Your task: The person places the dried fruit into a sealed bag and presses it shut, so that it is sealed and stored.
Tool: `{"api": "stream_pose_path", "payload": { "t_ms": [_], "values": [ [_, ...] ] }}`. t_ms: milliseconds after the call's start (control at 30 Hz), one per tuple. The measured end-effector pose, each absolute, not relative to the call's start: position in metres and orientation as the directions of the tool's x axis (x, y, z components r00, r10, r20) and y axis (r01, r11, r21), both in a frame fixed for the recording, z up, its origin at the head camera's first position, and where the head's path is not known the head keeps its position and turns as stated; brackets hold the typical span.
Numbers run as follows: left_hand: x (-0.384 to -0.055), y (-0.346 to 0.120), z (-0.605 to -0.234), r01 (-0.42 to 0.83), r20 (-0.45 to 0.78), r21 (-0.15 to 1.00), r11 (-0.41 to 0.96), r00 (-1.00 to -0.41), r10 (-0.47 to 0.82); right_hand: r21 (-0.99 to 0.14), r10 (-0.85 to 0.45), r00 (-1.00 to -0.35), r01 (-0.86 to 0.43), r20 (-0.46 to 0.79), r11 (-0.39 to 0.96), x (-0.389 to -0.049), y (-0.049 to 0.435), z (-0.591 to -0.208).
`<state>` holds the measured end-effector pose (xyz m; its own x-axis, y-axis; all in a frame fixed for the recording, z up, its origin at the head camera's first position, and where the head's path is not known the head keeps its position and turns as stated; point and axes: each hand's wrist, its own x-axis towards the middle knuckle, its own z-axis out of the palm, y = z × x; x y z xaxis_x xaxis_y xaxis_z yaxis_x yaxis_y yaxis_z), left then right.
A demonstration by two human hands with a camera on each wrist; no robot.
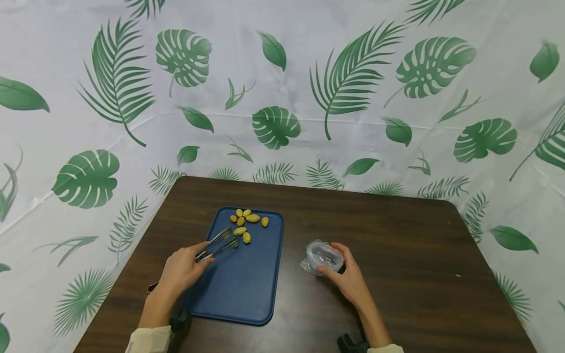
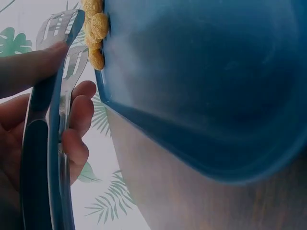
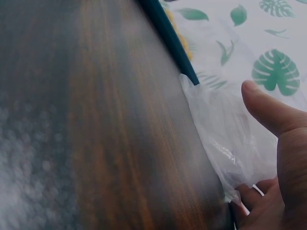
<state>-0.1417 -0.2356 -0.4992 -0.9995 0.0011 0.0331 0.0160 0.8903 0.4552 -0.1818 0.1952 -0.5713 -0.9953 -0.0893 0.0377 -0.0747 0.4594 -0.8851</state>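
My left hand (image 1: 182,269) grips a pair of metal tongs (image 2: 55,103) with slotted, fork-like ends. The tongs' tips are spread apart over the far left part of a blue tray (image 1: 240,289), close to several small yellow oval pieces (image 1: 252,218). In the left wrist view these pieces (image 2: 99,26) show a rough surface. To the right of the tray, my right hand (image 1: 350,279) holds a clear plastic bag (image 1: 311,262) with its round mouth facing up. Thumb and fingers lie on opposite sides of the bag; in the right wrist view the lower fingers curl against the plastic (image 3: 225,139).
Both the tray and the bag are on a dark brown wooden table (image 1: 397,245). Behind it hangs a white cloth (image 1: 229,59) printed with green leaves. A tiny light speck (image 1: 458,275) lies on the table's right side.
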Motion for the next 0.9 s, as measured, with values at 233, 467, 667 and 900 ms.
{"api": "stream_pose_path", "payload": {
  "t_ms": [233, 467, 667, 900],
  "values": [
    [-0.141, -0.236, -0.504, 0.009, 0.013, 0.452, 0.892, -1.0, 0.004, -0.881, -0.095, -0.995, -0.066, 0.024, 0.469, -0.182, 0.195, -0.572],
    [-0.144, -0.232, -0.504, 0.03, 0.022, 0.436, 0.899, -1.0, 0.022, -0.887, -0.092, -0.996, -0.059, 0.019, 0.458, -0.18, 0.2, -0.57],
    [-0.148, -0.224, -0.503, 0.062, 0.015, 0.414, 0.908, -0.998, 0.062, -0.885, -0.06, -0.998, -0.051, 0.026, 0.463, -0.176, 0.207, -0.572],
    [-0.138, -0.23, -0.505, 0.055, 0.031, 0.391, 0.919, -0.998, 0.046, -0.895, -0.097, -0.995, -0.057, 0.016, 0.443, -0.178, 0.201, -0.571]
  ]
}}
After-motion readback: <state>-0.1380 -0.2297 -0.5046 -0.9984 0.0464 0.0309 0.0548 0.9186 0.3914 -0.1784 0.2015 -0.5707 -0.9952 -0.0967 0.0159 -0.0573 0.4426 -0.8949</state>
